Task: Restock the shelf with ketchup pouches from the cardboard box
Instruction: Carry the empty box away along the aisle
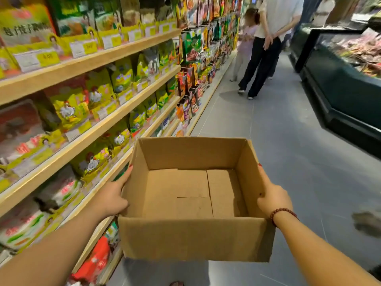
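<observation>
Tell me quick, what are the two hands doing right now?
Left hand: closed on the cardboard box, gripping its left wall.
Right hand: closed on the cardboard box, gripping its right wall.

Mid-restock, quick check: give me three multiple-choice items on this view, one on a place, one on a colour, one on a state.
1. The shelves stand: A to the left of the cardboard box; B to its right; C behind the meat counter.
2. The bracelet on the right wrist is: A blue; B dark red; C white.
3. The cardboard box is: A full; B half full; C empty.
Answers: 1 A, shelf rails run along the left; 2 B, dark red beads show; 3 C, only bare bottom flaps show inside.
</observation>
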